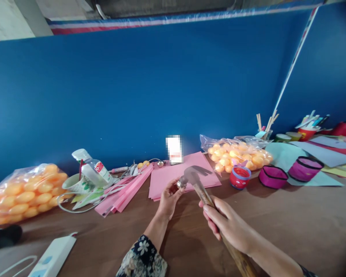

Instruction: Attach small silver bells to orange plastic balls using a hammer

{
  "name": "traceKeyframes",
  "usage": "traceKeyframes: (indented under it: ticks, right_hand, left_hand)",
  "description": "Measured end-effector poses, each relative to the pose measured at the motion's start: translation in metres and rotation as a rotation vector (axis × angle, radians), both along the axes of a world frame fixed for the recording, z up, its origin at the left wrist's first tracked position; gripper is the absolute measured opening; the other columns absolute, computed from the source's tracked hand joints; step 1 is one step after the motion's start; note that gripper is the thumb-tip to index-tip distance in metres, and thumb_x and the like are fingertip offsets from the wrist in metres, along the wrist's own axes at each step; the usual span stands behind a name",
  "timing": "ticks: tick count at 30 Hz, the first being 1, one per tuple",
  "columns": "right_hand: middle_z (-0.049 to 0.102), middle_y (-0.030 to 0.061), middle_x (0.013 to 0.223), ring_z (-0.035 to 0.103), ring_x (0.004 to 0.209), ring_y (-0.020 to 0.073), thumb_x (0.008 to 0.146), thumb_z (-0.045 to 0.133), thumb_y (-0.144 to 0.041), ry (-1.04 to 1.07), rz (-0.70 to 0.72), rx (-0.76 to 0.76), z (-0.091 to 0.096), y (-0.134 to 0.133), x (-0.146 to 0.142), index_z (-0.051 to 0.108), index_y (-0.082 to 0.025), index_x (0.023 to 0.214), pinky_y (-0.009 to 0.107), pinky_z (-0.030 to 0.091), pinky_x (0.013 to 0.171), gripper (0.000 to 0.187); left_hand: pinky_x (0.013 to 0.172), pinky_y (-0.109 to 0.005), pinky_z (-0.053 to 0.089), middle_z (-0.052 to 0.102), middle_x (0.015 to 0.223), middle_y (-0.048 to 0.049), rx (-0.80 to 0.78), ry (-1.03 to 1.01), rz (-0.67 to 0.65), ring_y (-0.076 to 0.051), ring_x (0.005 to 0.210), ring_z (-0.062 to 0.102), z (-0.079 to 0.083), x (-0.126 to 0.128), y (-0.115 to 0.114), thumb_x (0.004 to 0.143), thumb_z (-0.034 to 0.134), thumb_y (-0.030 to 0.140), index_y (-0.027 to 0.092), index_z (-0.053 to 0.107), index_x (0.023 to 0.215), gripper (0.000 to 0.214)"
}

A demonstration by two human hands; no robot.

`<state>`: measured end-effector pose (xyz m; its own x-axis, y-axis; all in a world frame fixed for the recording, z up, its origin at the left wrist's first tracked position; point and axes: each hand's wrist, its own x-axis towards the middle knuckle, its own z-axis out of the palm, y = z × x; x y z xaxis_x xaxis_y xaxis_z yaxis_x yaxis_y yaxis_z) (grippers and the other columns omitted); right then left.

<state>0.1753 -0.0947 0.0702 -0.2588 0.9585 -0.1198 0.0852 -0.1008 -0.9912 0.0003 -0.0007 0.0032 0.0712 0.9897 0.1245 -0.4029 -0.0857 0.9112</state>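
Note:
My left hand (169, 198) is closed on a small shiny silver ball that looks like a bell (181, 184), held up at the near edge of the pink paper sheets (190, 169). Wrapped round the wooden handle of a claw hammer (203, 192) is my right hand (223, 219). The hammer's metal head is right beside the silver ball; whether they touch I cannot tell. A second silver ball (160, 163) lies behind the paper on a thin cord.
Bags of orange balls stand at left (25, 192) and right (233, 156). Pink paper strips (127, 192), a tilted plastic bottle (96, 169) and a cup lie left. A red container (240, 177) and magenta fabric rings (272, 177) stand right. A power strip (53, 256) is front left.

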Motion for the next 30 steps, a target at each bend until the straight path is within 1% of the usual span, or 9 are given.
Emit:
traceKeyframes:
  ticks: [5, 10, 15, 18, 23, 27, 30]
  right_hand:
    - [0.041, -0.0058, 0.061, 0.04, 0.046, 0.0058, 0.086, 0.042, -0.05, 0.02, -0.018, 0.0, 0.004, -0.002, -0.002, 0.043, -0.019, 0.079, 0.018, 0.035, 0.041, 0.032]
    - [0.04, -0.006, 0.062, 0.04, 0.048, 0.0063, 0.085, 0.044, -0.05, 0.012, -0.001, -0.028, -0.001, 0.0, -0.003, 0.044, -0.019, 0.082, 0.017, 0.035, 0.039, 0.031]
    - [0.042, -0.0053, 0.063, 0.041, 0.048, 0.0061, 0.087, 0.041, -0.05, -0.002, -0.031, 0.008, 0.004, -0.002, 0.0, 0.043, -0.019, 0.079, 0.018, 0.037, 0.042, 0.032]
    - [0.041, -0.0057, 0.061, 0.041, 0.047, 0.0065, 0.086, 0.041, -0.05, -0.008, -0.043, 0.018, 0.003, -0.003, -0.001, 0.044, -0.019, 0.08, 0.018, 0.036, 0.041, 0.032]
    - [0.042, -0.0062, 0.06, 0.04, 0.045, 0.0064, 0.085, 0.043, -0.051, -0.005, -0.019, -0.018, -0.005, 0.0, -0.004, 0.044, -0.019, 0.08, 0.018, 0.035, 0.039, 0.033]
    - [0.043, -0.0052, 0.062, 0.041, 0.046, 0.006, 0.086, 0.043, -0.05, 0.006, -0.038, 0.014, 0.001, -0.002, -0.002, 0.045, -0.018, 0.079, 0.018, 0.036, 0.041, 0.033]
    - [0.042, -0.0053, 0.061, 0.041, 0.047, 0.0064, 0.086, 0.042, -0.051, 0.011, -0.05, 0.018, 0.006, -0.004, -0.002, 0.045, -0.019, 0.079, 0.019, 0.037, 0.041, 0.033]
  left_hand:
    - [0.08, -0.03, 0.048, 0.063, 0.112, -0.0071, 0.006, 0.067, 0.041, -0.019, 0.093, 0.061, 0.003, 0.001, -0.002, 0.066, 0.072, 0.021, 0.023, 0.058, 0.115, 0.051]
    - [0.086, -0.032, 0.046, 0.064, 0.111, -0.0062, -0.025, 0.072, 0.055, -0.019, 0.098, 0.06, 0.006, 0.0, -0.003, 0.063, 0.074, 0.021, 0.022, 0.062, 0.11, 0.049]
    - [0.086, -0.031, 0.045, 0.063, 0.114, -0.0072, -0.01, 0.063, 0.027, -0.019, 0.098, 0.059, 0.003, -0.001, -0.002, 0.065, 0.072, 0.023, 0.022, 0.059, 0.114, 0.051]
    - [0.084, -0.029, 0.045, 0.065, 0.109, -0.007, -0.015, 0.043, 0.025, -0.017, 0.094, 0.06, 0.002, -0.001, -0.002, 0.067, 0.071, 0.024, 0.021, 0.061, 0.112, 0.047]
    - [0.076, -0.026, 0.047, 0.069, 0.092, -0.0039, -0.06, 0.006, 0.038, -0.013, 0.081, 0.062, 0.003, -0.001, -0.003, 0.065, 0.073, 0.025, 0.021, 0.062, 0.11, 0.046]
    - [0.075, -0.025, 0.047, 0.069, 0.097, -0.0051, -0.073, -0.067, -0.002, -0.013, 0.082, 0.062, 0.005, 0.0, -0.004, 0.068, 0.072, 0.026, 0.022, 0.058, 0.114, 0.049]
    - [0.078, -0.026, 0.047, 0.069, 0.096, -0.0057, -0.068, -0.094, 0.002, -0.013, 0.082, 0.063, 0.004, 0.0, -0.003, 0.069, 0.071, 0.027, 0.021, 0.059, 0.113, 0.046]
